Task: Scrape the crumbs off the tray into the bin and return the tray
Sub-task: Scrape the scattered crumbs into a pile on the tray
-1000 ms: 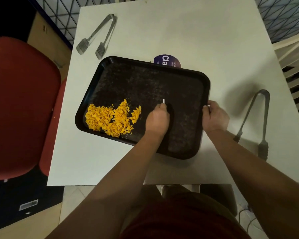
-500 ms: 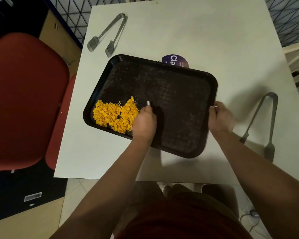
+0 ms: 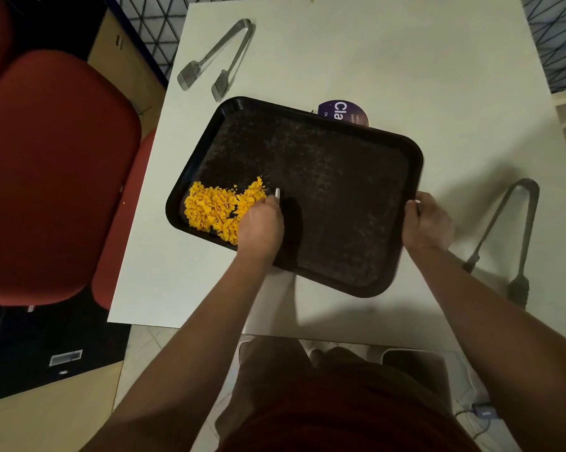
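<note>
Crumbs [image 3: 218,210] heaped at the tray's [image 3: 340,197] near-left corner, hard against the left hand [image 3: 260,228]; rest of the tray floor swept, only faint specks showing. Gathering looks nearly done, judged from the single tight pile. Still to do: tipping the pile into a bin and setting the tray back. No bin in view, so where it stands cannot be told.

Left fingers curled round a thin scraper [image 3: 277,192], only its pale tip showing past the knuckles, blade edge hidden under the hand. Crumbs just left of those fingers, touching or nearly so. Right hand [image 3: 426,223] at the tray's right rim, fingers wrapped over the edge and gripping it, steadying the tray flat on the counter [image 3: 389,60].

Two pairs of tongs lying idle: one [image 3: 218,57] well beyond the left fingers, one [image 3: 510,236] just right of the right fingers. Red chair [image 3: 53,177] off to the left of the counter.

Writing: a round purple label [image 3: 343,111] tucked half under the tray's far rim, beyond both hands, white letters "Cla" readable, remainder covered; small print beside it too fine to read. No brand visible on tray, tongs or scraper.
</note>
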